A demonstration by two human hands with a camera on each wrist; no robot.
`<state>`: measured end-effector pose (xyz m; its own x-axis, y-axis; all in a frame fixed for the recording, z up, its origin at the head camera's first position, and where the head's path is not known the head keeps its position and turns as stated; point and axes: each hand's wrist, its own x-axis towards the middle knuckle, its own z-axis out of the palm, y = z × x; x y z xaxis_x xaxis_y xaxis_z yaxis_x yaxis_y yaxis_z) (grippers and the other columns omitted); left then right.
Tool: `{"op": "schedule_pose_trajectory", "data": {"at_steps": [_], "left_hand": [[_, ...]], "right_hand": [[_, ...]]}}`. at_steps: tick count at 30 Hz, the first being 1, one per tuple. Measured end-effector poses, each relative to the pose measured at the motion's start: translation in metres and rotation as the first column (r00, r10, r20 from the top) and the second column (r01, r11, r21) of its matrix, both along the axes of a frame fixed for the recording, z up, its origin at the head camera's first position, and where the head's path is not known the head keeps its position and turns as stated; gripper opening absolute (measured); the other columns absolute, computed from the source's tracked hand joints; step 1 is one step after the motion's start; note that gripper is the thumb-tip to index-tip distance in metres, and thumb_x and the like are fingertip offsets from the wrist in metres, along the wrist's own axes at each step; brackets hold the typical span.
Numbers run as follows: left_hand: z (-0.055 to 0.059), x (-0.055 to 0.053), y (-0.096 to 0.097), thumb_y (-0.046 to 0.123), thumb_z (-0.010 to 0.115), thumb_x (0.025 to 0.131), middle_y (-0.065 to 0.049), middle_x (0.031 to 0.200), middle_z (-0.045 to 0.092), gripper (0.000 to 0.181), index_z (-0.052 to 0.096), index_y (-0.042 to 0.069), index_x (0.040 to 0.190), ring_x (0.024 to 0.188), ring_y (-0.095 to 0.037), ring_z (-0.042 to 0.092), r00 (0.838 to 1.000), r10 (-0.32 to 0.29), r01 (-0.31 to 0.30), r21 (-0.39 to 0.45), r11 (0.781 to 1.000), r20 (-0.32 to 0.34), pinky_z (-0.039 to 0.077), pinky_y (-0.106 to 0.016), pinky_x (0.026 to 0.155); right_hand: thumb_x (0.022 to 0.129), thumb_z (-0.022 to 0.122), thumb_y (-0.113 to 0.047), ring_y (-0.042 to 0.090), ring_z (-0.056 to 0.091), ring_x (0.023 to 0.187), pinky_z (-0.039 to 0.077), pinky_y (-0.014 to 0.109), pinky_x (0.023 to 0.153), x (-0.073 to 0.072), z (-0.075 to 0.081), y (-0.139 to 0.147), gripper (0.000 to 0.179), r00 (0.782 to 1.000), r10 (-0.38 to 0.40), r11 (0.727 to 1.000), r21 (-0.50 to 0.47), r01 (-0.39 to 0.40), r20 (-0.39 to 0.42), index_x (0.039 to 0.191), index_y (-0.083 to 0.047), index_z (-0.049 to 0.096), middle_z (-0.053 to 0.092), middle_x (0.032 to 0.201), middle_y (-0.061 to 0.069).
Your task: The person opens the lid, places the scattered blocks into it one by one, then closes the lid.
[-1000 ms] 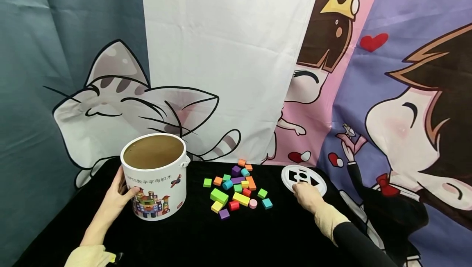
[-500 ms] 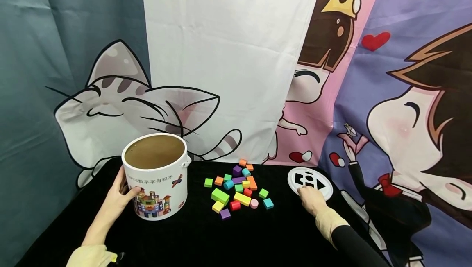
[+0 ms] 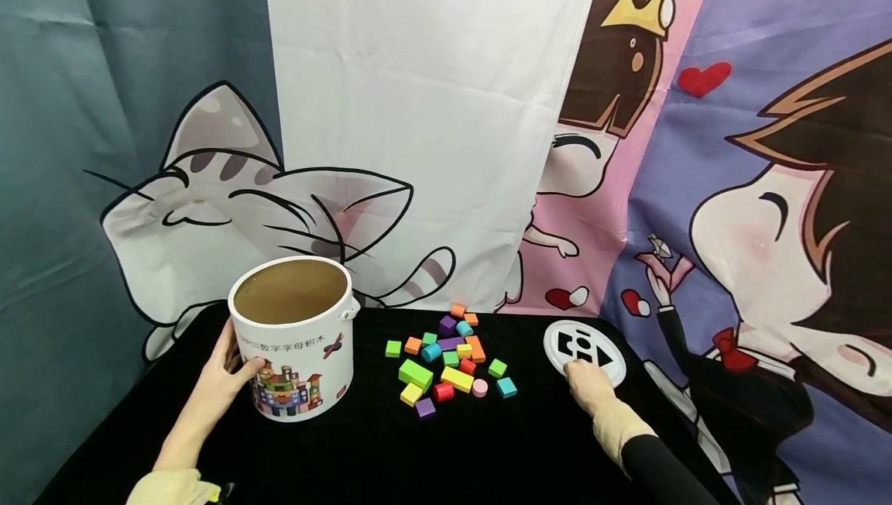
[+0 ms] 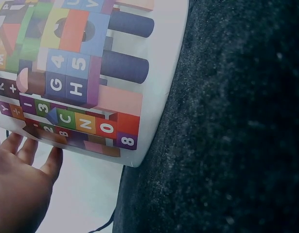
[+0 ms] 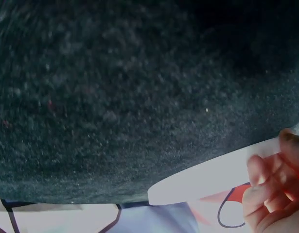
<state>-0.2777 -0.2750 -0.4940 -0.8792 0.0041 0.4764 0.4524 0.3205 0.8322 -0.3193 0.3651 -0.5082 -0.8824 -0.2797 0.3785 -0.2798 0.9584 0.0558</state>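
Lid (image 5: 210, 177), a white, thin, round disc with shaped cut-outs, apparently plastic, was at the person's far right, and the relation that mattered was its place against the right hand (image 3: 588, 387). That hand met the disc at its near edge, slightly to the left of its middle, so that most of it extended beyond the fingers, away from the person and to the right. Thumb and fingers were closed narrowly on the rim in a pinch; whether the disc rested flat or was slightly raised could not be told.

Well apart on the left stood a white cylindrical bucket (image 3: 300, 358) printed with a toy castle, its long axis upright and its round mouth facing up. The left hand (image 3: 217, 383) was the nearer to it, spread broadly round its left side, with the thumb on the front wall and fingers behind.

Between the two hands, touching neither, small coloured blocks (image 3: 457, 379), cuboids and cylinders, lay scattered on a black, cloth-covered surface (image 3: 334, 458). From the right hand, the bucket lay leftward, past these pieces.
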Motion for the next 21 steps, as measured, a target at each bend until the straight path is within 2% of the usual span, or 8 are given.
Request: {"op": "schedule_pose_trajectory", "data": {"at_steps": [13,21], "left_hand": [[-0.0046,-0.0005,-0.0014,0.000,0.063,0.093,-0.024,0.160,0.010,0.094,0.001,0.026,0.159,0.131,0.009,0.021,1.000,-0.004,0.004,0.008,1.000,-0.009,0.027,-0.004,0.094],[-0.0035,-0.0005,-0.0005,0.003,0.063,0.095,-0.021,0.160,0.010,0.092,0.001,0.029,0.158,0.132,0.008,0.021,1.000,-0.007,0.007,0.005,1.000,-0.001,0.026,-0.004,0.095]], "right_hand": [[0.075,0.058,0.005,0.039,0.061,0.061,0.049,0.052,0.056,-0.0008,-0.0034,-0.0019,0.016,0.999,-0.013,1.000,0.006,0.012,0.046,0.064,-0.006,0.056,0.061,0.067,0.015],[0.072,0.062,0.006,0.038,0.061,0.063,0.050,0.052,0.057,-0.0030,-0.0012,-0.0014,0.015,0.996,-0.028,1.000,-0.004,0.029,0.084,0.065,-0.005,0.054,0.059,0.068,0.017]]}}
